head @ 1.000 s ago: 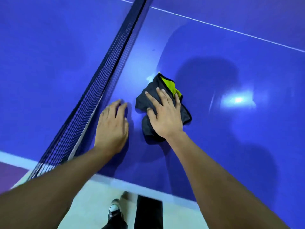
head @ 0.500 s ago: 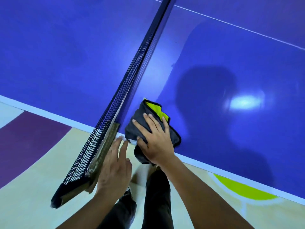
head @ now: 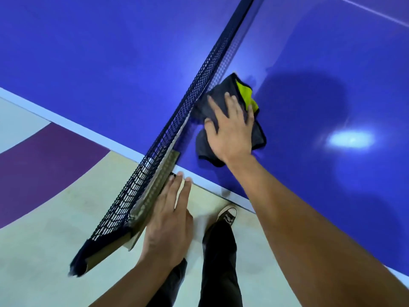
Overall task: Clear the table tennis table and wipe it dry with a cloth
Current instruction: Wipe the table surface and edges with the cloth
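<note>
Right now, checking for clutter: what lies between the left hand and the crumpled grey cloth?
Head view: only bare blue table top and white edge line separate left hand and crumpled grey cloth.

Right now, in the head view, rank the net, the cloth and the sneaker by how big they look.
1. net
2. cloth, partly under the right hand
3. sneaker, farther away, so its rank is less sure
</note>
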`<state>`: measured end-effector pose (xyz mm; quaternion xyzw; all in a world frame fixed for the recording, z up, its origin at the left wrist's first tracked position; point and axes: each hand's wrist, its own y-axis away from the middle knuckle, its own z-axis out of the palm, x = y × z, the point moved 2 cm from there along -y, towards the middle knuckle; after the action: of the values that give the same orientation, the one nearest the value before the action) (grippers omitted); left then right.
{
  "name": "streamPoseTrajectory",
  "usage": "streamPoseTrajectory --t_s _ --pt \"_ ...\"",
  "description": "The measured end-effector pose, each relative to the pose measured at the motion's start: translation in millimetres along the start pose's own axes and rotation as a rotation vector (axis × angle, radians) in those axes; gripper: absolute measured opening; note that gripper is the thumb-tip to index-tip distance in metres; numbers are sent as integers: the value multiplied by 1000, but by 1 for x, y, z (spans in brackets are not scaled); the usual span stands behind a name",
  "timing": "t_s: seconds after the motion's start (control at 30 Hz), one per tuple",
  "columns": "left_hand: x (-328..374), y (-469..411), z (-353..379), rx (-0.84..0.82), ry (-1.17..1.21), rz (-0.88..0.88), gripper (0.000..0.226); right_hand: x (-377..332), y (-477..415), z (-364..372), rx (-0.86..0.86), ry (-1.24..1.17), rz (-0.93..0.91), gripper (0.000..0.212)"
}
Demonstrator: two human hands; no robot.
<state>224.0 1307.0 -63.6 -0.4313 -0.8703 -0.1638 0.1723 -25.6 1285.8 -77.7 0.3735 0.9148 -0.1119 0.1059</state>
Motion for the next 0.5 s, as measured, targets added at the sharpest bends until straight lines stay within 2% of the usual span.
streamPoseTrajectory --t_s 0.07,0.13,0.27,0.5 --pt "2 -3 -3 32 103 -24 62 -23 32 2 -8 -32 -165 56" --pt "5 -8 -8 73 144 -58 55 -30 44 4 -52 -68 -241 54" --pt "22 -28 -13 128 60 -8 47 2 7 1 -123 -88 -348 52" --pt "57 -96 4 174 20 133 44 75 -98 -7 -88 -55 -71 54"
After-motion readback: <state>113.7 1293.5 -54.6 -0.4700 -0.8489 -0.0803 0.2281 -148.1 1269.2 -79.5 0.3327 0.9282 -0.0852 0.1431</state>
